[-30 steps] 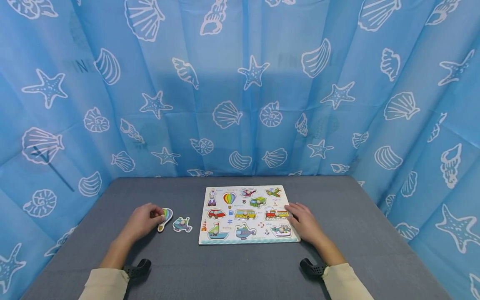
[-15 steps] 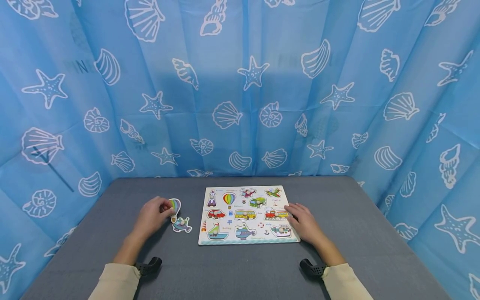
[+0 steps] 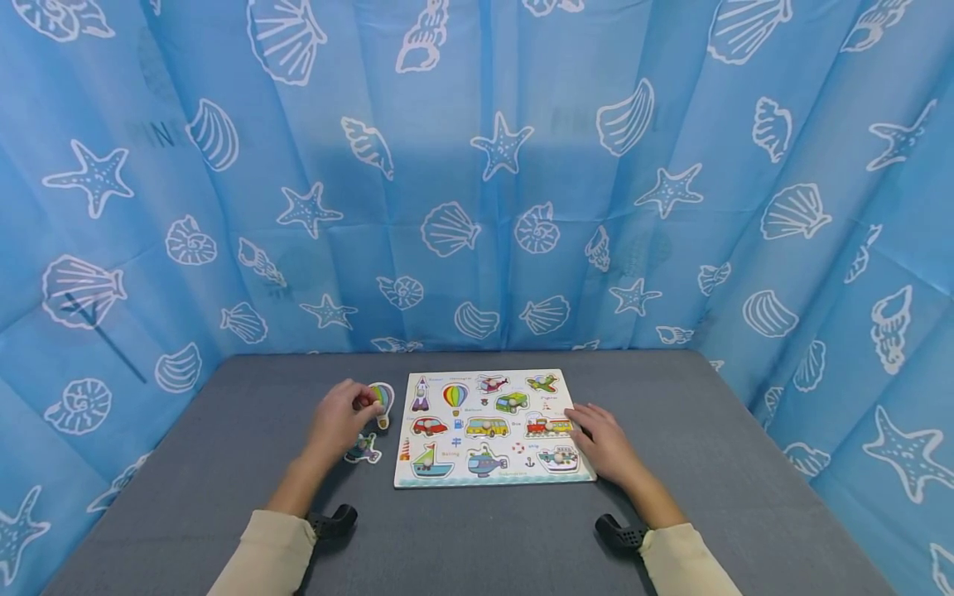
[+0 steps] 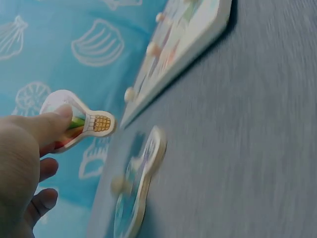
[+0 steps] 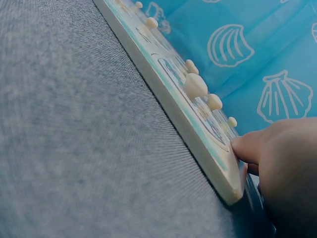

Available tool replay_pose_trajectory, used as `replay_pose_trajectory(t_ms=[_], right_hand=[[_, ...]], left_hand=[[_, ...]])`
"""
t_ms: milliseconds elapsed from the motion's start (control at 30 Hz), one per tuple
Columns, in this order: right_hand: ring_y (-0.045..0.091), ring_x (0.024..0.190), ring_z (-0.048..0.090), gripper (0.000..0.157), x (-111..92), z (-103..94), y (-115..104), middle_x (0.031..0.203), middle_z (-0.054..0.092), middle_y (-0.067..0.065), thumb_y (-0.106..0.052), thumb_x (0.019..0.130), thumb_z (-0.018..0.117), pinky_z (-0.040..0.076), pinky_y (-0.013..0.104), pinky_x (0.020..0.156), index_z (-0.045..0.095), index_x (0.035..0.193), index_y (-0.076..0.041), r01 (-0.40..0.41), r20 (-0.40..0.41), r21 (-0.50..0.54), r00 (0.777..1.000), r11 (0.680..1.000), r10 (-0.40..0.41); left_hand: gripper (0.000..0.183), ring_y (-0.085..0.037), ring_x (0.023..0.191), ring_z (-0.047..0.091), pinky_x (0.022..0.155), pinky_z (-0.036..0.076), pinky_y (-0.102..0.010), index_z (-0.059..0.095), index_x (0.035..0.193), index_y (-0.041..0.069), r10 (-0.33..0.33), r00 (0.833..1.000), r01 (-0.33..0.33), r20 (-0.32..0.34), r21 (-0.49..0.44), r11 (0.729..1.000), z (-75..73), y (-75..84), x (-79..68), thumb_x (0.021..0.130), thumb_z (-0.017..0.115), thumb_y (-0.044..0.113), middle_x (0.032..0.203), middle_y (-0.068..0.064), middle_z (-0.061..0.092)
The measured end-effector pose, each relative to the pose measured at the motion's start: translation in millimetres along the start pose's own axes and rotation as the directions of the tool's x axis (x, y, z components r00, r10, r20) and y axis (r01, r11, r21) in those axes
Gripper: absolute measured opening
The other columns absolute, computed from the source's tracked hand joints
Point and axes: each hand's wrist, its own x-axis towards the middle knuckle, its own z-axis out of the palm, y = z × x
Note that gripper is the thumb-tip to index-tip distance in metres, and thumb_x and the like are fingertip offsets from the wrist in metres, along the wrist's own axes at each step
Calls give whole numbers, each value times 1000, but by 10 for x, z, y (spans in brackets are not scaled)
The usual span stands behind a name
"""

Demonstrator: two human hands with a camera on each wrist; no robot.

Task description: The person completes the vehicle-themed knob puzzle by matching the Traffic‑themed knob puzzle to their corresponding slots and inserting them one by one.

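In the head view my left hand (image 3: 345, 418) pinches a rainbow hot-air-balloon puzzle piece (image 3: 383, 403), holding it off the table. The left wrist view shows the thumb across the balloon piece (image 4: 91, 124), its basket end pointing right. Below lies a blue and purple knobbed submarine-like piece (image 3: 363, 449), partly covered by the hand. A white vehicle puzzle board (image 3: 477, 478) lies at the table's middle. My right hand (image 3: 607, 443) rests on the board's right edge with its fingers extended. In the right wrist view, the thumb touches the board (image 5: 168, 106) near a corner.
The board carries several knobbed pieces, among them a bus (image 3: 488, 426), a train (image 3: 549, 425) and a car (image 3: 430, 425). All of it lies on a grey cloth-covered table (image 3: 477, 538). A blue shell-patterned curtain (image 3: 477, 273) hangs behind the table and along its sides.
My left hand has carried the balloon piece rightward and slightly away, past the submarine-like piece towards the board. The right hand and the board have stayed put.
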Motion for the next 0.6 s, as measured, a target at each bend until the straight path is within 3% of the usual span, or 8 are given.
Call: replay_pose_trajectory(t_ms=[167,333,600], right_hand=[[48,134,32,38,-8,-8,-6,139,49,25,-6,95,57,25,62,104,56,132,3,-1,0,2,1000,1000,1],[47,134,31,39,-14,-17,-7,140,48,24,-6,96,57,25,62,104,55,134,3,-12,7,6,1000,1000,12],[48,134,32,39,-7,-9,3,139,48,25,-5,95,57,25,62,105,55,133,4,-4,3,4,1000,1000,4]], left_hand=[[15,-14,76,51,65,43,-34,65,82,15,64,997,-66,-51,-45,997,163,155,36,82,79,16,81,4,54],[14,-11,74,48,63,43,-31,66,80,17,125,991,-127,-52,-48,991,300,241,40,81,80,16,78,8,51],[13,-15,74,51,65,44,-34,66,80,15,88,994,-93,-71,-84,992,303,158,68,82,79,14,78,6,52]])
